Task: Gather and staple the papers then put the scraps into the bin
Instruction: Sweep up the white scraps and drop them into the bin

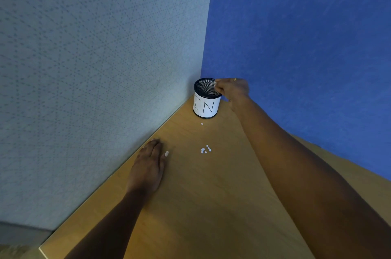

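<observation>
A black mesh bin (pixel 206 98) with a white paper label stands in the desk's far corner. My right hand (pixel 231 88) hovers at the bin's right rim, fingertips bunched together over the opening; whether they pinch a scrap is too small to tell. My left hand (pixel 150 161) lies flat on the wooden desk (pixel 211 206) by the grey wall, fingers straight. Several tiny white paper scraps (pixel 205 149) lie in a cluster on the desk between the hands. A single scrap (pixel 201 124) sits just in front of the bin. No papers or stapler are in view.
A grey partition (pixel 95 68) bounds the desk on the left and a blue partition (pixel 306 36) on the right, meeting behind the bin. The desk's near left corner (pixel 42 248) shows at the bottom.
</observation>
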Action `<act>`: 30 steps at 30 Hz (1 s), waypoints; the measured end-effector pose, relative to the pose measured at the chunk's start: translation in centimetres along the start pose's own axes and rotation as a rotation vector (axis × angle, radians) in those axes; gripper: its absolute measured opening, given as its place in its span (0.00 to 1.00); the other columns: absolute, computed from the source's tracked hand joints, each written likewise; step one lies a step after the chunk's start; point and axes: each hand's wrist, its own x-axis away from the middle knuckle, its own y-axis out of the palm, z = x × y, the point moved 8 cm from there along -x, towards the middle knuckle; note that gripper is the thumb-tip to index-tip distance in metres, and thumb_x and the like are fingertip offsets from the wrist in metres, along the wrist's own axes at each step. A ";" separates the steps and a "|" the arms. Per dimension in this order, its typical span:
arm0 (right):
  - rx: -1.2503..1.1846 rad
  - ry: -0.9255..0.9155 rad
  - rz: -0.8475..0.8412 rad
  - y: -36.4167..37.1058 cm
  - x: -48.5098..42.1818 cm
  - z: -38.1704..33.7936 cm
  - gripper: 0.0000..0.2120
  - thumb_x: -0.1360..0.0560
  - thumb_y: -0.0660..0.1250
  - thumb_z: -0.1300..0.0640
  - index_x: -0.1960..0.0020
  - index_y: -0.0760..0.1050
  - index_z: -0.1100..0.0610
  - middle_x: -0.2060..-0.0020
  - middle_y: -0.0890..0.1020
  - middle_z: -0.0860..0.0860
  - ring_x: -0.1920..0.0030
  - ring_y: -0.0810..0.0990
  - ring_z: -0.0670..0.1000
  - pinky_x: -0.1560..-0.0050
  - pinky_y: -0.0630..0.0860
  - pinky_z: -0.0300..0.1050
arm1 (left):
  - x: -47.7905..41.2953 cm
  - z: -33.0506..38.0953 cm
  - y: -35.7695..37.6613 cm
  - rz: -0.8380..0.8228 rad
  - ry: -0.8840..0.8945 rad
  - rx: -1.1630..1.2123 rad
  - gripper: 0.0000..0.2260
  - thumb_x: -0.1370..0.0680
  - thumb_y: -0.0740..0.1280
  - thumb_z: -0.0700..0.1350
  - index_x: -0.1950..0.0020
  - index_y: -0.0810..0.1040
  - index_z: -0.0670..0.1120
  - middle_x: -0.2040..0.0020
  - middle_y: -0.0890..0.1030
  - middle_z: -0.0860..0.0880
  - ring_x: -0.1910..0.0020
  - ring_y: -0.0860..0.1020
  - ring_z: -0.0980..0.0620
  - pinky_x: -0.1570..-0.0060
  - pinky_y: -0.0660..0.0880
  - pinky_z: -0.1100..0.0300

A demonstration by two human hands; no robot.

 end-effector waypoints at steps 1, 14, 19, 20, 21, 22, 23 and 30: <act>0.050 -0.018 0.007 0.1 -0.2 -0.1 0.10 0.33 0.69 0.73 0.52 0.80 0.70 0.55 0.82 0.60 0.55 0.79 0.52 0.43 0.78 0.47 | 0.0 0.0 0.0 0.000 0.000 0.000 0.31 0.24 0.43 0.61 0.29 0.64 0.45 0.27 0.65 0.48 0.27 0.62 0.50 0.29 0.62 0.52; 0.364 -0.167 0.037 0.9 -1.5 -0.7 0.06 0.30 0.70 0.69 0.53 0.82 0.66 0.51 0.83 0.61 0.49 0.82 0.56 0.47 0.80 0.48 | 0.0 0.2 -0.2 -0.001 0.001 0.008 0.30 0.24 0.44 0.60 0.28 0.63 0.45 0.26 0.64 0.48 0.27 0.61 0.50 0.29 0.60 0.53; 0.431 -0.183 -0.012 1.4 -1.8 -0.8 0.08 0.27 0.67 0.68 0.49 0.81 0.65 0.48 0.82 0.61 0.47 0.81 0.56 0.44 0.79 0.48 | 0.0 0.1 -0.1 0.005 0.001 -0.002 0.29 0.22 0.46 0.60 0.28 0.64 0.45 0.27 0.64 0.47 0.27 0.62 0.49 0.30 0.61 0.53; 0.444 -0.188 -0.026 1.6 -1.8 -0.8 0.09 0.26 0.65 0.68 0.48 0.80 0.65 0.47 0.82 0.61 0.46 0.81 0.57 0.43 0.78 0.48 | 0.0 0.1 -0.1 0.004 0.001 -0.005 0.31 0.24 0.43 0.62 0.28 0.64 0.45 0.27 0.65 0.47 0.27 0.62 0.49 0.30 0.61 0.53; 0.455 -0.198 -0.034 1.8 -1.9 -0.9 0.09 0.26 0.65 0.69 0.48 0.80 0.66 0.47 0.82 0.61 0.45 0.81 0.57 0.43 0.78 0.49 | 0.0 0.1 -0.2 0.006 0.001 -0.005 0.33 0.25 0.41 0.62 0.28 0.64 0.45 0.27 0.65 0.47 0.27 0.62 0.49 0.30 0.61 0.53; 0.461 -0.208 -0.034 1.9 -1.8 -1.0 0.09 0.26 0.64 0.69 0.48 0.80 0.66 0.47 0.82 0.62 0.45 0.81 0.58 0.43 0.78 0.50 | 0.0 0.1 -0.2 0.011 0.002 -0.004 0.35 0.26 0.40 0.62 0.28 0.64 0.45 0.27 0.65 0.47 0.27 0.62 0.49 0.30 0.61 0.53; 0.465 -0.218 -0.028 1.9 -1.8 -1.1 0.09 0.27 0.64 0.70 0.49 0.81 0.66 0.48 0.82 0.62 0.46 0.81 0.58 0.43 0.78 0.50 | 0.0 0.1 -0.2 0.014 0.003 -0.004 0.35 0.27 0.39 0.63 0.28 0.64 0.45 0.27 0.65 0.47 0.27 0.62 0.50 0.30 0.61 0.53; 0.507 -0.275 -0.001 1.6 -1.4 -1.5 0.10 0.29 0.65 0.71 0.51 0.82 0.64 0.49 0.82 0.59 0.49 0.80 0.53 0.50 0.77 0.39 | -0.1 0.0 -0.2 0.018 -0.001 -0.006 0.35 0.27 0.39 0.63 0.29 0.64 0.45 0.27 0.65 0.48 0.27 0.62 0.50 0.30 0.61 0.53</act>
